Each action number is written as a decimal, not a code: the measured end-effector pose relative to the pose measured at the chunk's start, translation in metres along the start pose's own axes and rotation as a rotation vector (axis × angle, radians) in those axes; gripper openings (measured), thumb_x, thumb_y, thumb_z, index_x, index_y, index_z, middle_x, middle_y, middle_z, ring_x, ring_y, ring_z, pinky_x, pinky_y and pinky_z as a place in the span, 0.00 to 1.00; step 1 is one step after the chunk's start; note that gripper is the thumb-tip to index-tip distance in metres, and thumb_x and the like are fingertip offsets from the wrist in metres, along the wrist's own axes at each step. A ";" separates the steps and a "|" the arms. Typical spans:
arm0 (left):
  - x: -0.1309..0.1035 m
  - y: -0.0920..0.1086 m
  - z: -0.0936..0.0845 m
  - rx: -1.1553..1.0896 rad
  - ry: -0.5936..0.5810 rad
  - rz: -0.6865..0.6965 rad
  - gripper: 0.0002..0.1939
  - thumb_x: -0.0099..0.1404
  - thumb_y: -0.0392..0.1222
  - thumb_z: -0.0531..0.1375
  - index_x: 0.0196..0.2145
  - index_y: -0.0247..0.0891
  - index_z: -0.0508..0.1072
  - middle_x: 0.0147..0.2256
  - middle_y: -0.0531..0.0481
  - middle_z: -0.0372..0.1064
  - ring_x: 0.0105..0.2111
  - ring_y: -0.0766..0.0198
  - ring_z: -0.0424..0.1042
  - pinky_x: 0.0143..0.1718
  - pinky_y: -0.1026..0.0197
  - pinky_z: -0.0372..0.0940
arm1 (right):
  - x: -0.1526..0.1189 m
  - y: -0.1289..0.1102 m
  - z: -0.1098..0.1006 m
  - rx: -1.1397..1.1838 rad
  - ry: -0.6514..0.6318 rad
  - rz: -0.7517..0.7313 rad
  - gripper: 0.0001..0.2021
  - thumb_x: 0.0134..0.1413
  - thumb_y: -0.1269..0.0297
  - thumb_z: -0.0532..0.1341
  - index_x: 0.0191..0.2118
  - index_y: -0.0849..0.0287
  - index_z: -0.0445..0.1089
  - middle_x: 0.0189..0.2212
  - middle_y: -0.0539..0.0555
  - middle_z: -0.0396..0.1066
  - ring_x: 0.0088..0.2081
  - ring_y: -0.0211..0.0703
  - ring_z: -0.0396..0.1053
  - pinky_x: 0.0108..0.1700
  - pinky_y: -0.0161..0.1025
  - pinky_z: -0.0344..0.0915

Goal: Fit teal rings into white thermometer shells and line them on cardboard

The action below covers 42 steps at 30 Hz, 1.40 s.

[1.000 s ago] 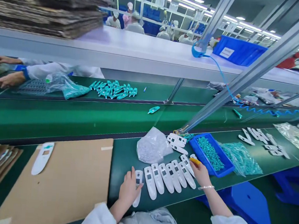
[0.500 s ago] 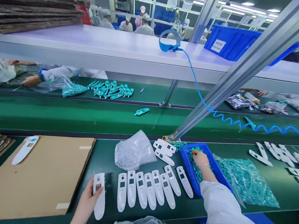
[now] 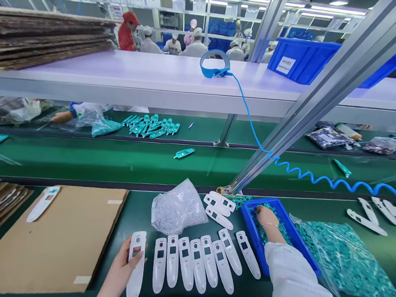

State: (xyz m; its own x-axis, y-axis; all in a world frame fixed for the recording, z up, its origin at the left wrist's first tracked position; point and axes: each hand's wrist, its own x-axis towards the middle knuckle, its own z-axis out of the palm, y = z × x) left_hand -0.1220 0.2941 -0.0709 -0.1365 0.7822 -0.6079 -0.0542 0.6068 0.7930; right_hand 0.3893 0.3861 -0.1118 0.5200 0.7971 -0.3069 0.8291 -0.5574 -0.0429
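Note:
My left hand (image 3: 128, 259) is closed around a white plastic casing (image 3: 135, 281) with a square window and a round hole, held upright near the table's front edge. Fingers of my right hand (image 3: 267, 220) reach down into a blue tray (image 3: 294, 236) full of small teal parts (image 3: 264, 213); the fingertips are bent together, and what they pinch is hidden. Between the hands lies a row of similar white casings (image 3: 185, 264). More white casings (image 3: 219, 207) are stacked behind the row, beside a clear plastic bag (image 3: 179, 209) of pale small pieces.
A cardboard sheet (image 3: 74, 235) at left carries one white casing (image 3: 43, 204). Right of the tray lies a bag of teal parts (image 3: 350, 256). A slanted metal post (image 3: 304, 102) and a coiled blue cord (image 3: 319, 178) cross above. The green belt (image 3: 90, 160) bears teal pieces.
The view has tilted up and shifted slightly. My left hand still holds the white casing, and my right hand stays in the blue tray. Teal pieces on the belt have moved.

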 end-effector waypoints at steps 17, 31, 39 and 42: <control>-0.053 0.079 0.054 0.046 -0.516 0.291 0.29 0.55 0.43 0.57 0.54 0.37 0.55 0.41 0.45 0.68 0.37 0.59 0.69 0.38 0.58 0.66 | -0.237 -0.164 -0.077 0.764 0.394 -0.781 0.08 0.50 0.58 0.60 0.34 0.57 0.68 0.32 0.54 0.68 0.34 0.43 0.67 0.35 0.40 0.66; -0.074 0.091 0.029 0.144 -0.468 0.479 0.22 0.60 0.37 0.54 0.53 0.39 0.59 0.38 0.49 0.67 0.33 0.65 0.65 0.36 0.63 0.62 | -0.281 -0.234 -0.058 0.703 0.432 -1.007 0.09 0.50 0.66 0.61 0.37 0.57 0.61 0.31 0.52 0.63 0.33 0.39 0.64 0.31 0.39 0.65; -0.076 0.100 0.016 0.066 -0.419 0.549 0.16 0.66 0.46 0.49 0.49 0.39 0.64 0.39 0.48 0.68 0.34 0.66 0.66 0.35 0.65 0.61 | -0.297 -0.253 -0.049 0.991 0.367 -0.857 0.13 0.50 0.65 0.59 0.43 0.56 0.58 0.35 0.54 0.62 0.34 0.41 0.65 0.34 0.40 0.67; -0.076 0.101 0.014 0.074 -0.404 0.575 0.16 0.65 0.47 0.50 0.47 0.38 0.65 0.37 0.49 0.69 0.31 0.67 0.66 0.32 0.66 0.60 | -0.298 -0.254 -0.050 0.983 0.348 -0.909 0.11 0.50 0.67 0.59 0.41 0.55 0.60 0.34 0.53 0.62 0.32 0.40 0.65 0.31 0.39 0.67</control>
State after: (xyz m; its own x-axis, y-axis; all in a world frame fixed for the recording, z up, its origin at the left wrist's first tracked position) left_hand -0.1028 0.2981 0.0547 0.2549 0.9643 -0.0718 -0.0145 0.0781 0.9968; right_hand 0.0344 0.3020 0.0383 0.0247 0.9005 0.4342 0.4931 0.3669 -0.7888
